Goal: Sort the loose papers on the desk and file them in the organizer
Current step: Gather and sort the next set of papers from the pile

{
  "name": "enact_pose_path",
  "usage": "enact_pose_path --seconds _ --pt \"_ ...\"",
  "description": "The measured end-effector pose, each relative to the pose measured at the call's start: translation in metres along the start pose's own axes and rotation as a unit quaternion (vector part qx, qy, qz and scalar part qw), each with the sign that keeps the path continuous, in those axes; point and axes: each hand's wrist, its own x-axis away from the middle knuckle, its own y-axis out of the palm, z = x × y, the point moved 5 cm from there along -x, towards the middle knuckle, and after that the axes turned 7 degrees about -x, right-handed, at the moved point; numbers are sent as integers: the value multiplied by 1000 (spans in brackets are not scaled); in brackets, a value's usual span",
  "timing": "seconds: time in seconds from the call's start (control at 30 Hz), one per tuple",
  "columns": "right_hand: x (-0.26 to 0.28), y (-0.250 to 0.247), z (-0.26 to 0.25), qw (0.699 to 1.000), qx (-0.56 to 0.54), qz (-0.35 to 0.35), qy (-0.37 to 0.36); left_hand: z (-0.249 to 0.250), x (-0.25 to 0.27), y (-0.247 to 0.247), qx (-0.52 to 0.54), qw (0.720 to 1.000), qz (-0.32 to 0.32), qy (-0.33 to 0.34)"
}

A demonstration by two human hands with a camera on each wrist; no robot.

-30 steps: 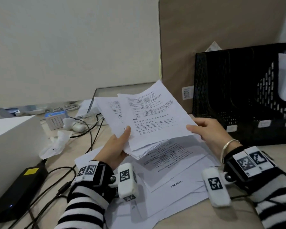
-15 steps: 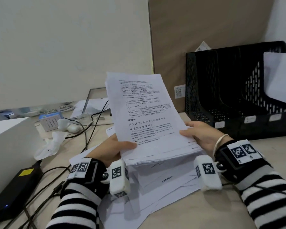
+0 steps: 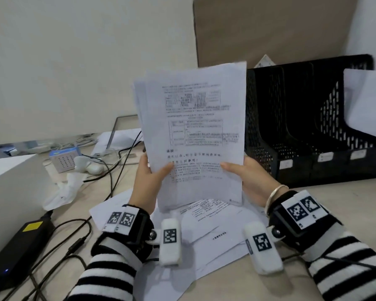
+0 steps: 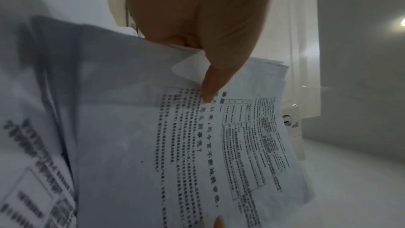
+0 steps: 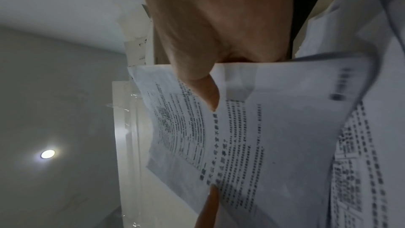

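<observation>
On the left of the table (image 3: 345, 198) lie a charger (image 3: 20, 246) and its cables (image 3: 74, 235), clear of the work. The left hand (image 3: 147, 187) grips the sheaf (image 3: 195, 135) at its lower left edge, thumb pressed on the printed face and fingers curled behind; the left wrist view shows that thumb (image 4: 210, 84) pinching the pages. The sheaf stands nearly upright above the table, its top edges fanned slightly out of line. The right hand (image 3: 250, 181) pinches the lower right edge the same way, thumb in front. Beneath both hands loose sheets (image 3: 215, 235) lie scattered and overlapping. At far right stands the organizer (image 3: 302, 127), one slot already holding paper (image 3: 365, 101).

The sheaf looks light, limp and slippery between pages, so it would likely sag or shed sheets if held by one corner. Holding both lower edges and tapping it square on the table seems the safest grip before sliding it into a slot.
</observation>
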Motion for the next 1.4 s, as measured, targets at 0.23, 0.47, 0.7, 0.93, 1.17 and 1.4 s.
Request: enact_pose_path --seconds 0.23,0.47,0.7,0.93,1.17,1.4 --pt "0 -3 18 997 37 -16 61 -18 5 3 -1 994 -64 -93" --pt "0 -7 13 995 95 23 23 -18 8 6 7 990 -92 -106" --pt "2 -10 6 995 91 45 -7 -25 21 13 24 972 -154 -177" --pt "5 -7 -3 997 59 52 12 -32 2 -32 -10 990 39 -132" --pt "5 -11 -9 989 127 72 32 -34 -3 -71 -62 956 266 -107" --pt "-43 27 -21 897 431 -15 94 -49 -12 -83 -75 947 286 -128"
